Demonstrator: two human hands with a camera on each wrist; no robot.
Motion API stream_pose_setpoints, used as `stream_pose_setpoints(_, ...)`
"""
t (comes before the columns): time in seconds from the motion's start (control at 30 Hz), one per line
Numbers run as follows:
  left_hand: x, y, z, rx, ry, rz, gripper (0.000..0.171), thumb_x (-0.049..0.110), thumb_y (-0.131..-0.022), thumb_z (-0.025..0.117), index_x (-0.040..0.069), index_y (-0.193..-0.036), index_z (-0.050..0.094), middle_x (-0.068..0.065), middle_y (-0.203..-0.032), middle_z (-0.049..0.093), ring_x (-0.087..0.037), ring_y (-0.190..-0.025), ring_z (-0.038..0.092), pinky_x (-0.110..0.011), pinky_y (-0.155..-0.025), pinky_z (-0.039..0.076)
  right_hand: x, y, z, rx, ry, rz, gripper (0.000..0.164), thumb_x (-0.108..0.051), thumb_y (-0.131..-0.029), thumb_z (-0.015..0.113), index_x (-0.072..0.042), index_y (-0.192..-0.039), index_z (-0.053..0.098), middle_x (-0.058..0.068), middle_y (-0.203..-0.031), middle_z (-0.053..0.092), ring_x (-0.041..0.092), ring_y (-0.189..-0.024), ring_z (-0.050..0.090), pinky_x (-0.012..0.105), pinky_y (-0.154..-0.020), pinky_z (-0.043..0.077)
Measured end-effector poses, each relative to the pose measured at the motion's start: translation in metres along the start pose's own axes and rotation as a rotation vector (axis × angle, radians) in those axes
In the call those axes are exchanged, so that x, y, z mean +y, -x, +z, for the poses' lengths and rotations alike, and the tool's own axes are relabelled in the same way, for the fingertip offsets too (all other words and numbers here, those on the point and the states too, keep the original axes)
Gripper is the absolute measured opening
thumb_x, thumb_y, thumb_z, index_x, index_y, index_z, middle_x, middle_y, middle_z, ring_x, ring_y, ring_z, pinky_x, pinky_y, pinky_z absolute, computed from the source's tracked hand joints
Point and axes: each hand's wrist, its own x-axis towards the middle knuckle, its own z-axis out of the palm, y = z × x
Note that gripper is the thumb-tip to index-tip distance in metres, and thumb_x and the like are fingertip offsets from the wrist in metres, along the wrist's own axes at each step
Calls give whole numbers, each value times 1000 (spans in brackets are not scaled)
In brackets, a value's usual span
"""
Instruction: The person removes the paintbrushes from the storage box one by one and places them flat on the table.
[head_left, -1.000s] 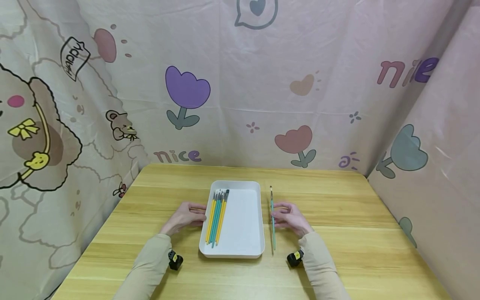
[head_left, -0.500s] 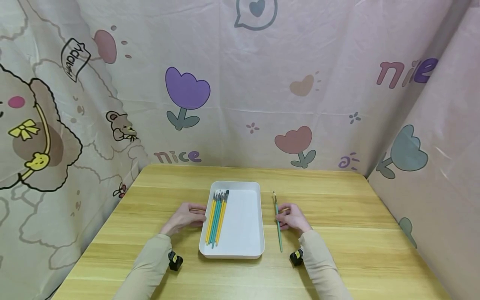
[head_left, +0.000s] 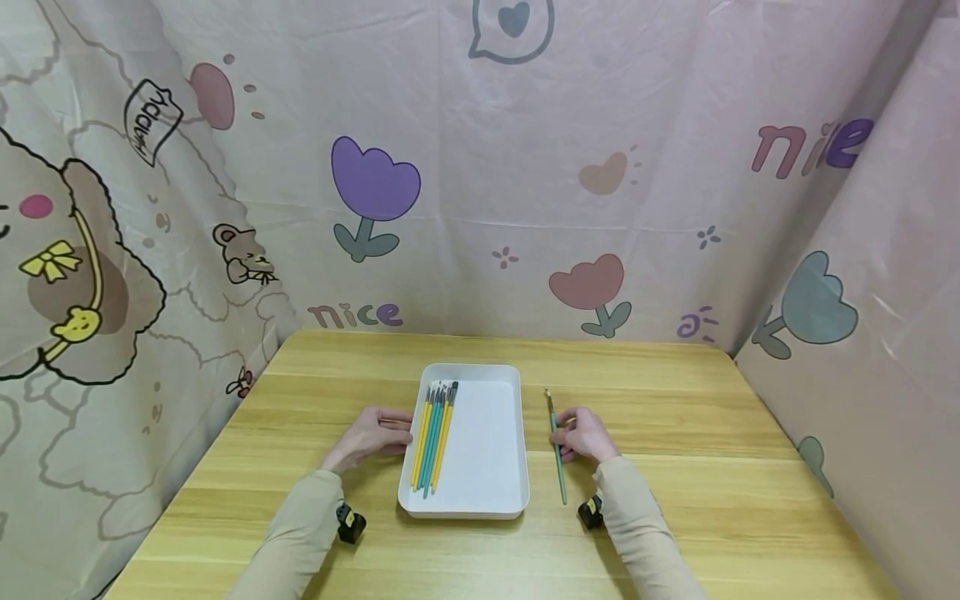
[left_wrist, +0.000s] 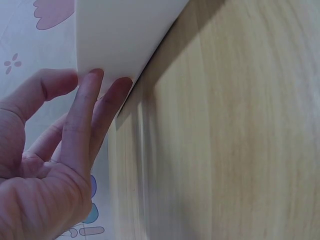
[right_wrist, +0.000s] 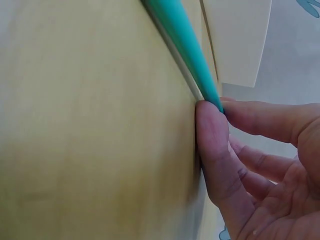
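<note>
In the head view, a white rectangular tray (head_left: 486,450) sits mid-table with several yellow and green paintbrushes (head_left: 433,437) side by side along its left half. My left hand (head_left: 371,435) is at the tray's left side; in the left wrist view its fingertips touch the outer wall (left_wrist: 115,35), one of them at the rim. Right of the tray, my right hand (head_left: 583,435) pinches a green paintbrush (head_left: 559,467) between thumb and fingertip, bristles pointing away from me. The right wrist view has the green handle (right_wrist: 187,45) close along the table surface.
The wooden table (head_left: 675,417) reaches back to a printed curtain (head_left: 480,167), with more curtain at both sides. A black wrist camera (head_left: 351,523) hangs below the left sleeve, another black wrist camera (head_left: 591,512) below the right.
My right hand has shifted slightly right with the green paintbrush, which has tilted a little and moved away from the tray. The left hand and the tray have stayed put.
</note>
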Motion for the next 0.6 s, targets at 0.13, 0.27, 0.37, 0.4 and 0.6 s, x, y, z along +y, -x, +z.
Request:
stream_pose_setpoints(0.13, 0, 0, -1, 2, -1, -2, 50, -4, -87, 69, -18, -132, 53, -35, -121, 66, -26, -96, 74, -37, -85, 66, 0, -1, 0, 6, -3, 6, 32, 4, -89, 67, 8, -119, 58, 11, -88, 57, 17, -61, 59, 28, -55, 64)
stream_pose_setpoints(0.27, 0, -1, -1, 0, 3, -7, 49, -3, -87, 69, -18, -132, 54, -34, -120, 67, -24, -94, 75, -36, -84, 66, 0, -1, 1, 14, -9, 8, 31, 4, -88, 68, 8, -118, 59, 11, -87, 57, 17, -60, 59, 28, -55, 64)
stream_pose_setpoints(0.37, -1, -2, -1, -7, 4, 1, 48, -4, -88, 68, -18, -131, 54, -35, -120, 67, -25, -95, 75, -36, -84, 66, 0, -1, 1, 15, -6, 4, 30, 4, -89, 68, 8, -117, 59, 11, -87, 57, 16, -59, 59, 29, -55, 64)
stream_pose_setpoints(0.4, -1, -2, -1, -7, 5, 1, 48, -4, -87, 68, -18, -131, 54, -35, -120, 66, -26, -95, 75, -37, -84, 66, 0, 0, 1, 16, -11, 10, 30, 4, -89, 68, 8, -117, 60, 11, -87, 58, 16, -59, 59, 28, -55, 64)
stream_pose_setpoints(0.6, -1, -1, 0, 3, -9, 3, 49, -5, -87, 68, -18, -132, 53, -37, -122, 65, -28, -98, 74, -38, -84, 66, 0, 0, 0, 9, -19, 14, 32, 4, -89, 69, 9, -118, 59, 12, -87, 59, 17, -60, 60, 29, -56, 64)
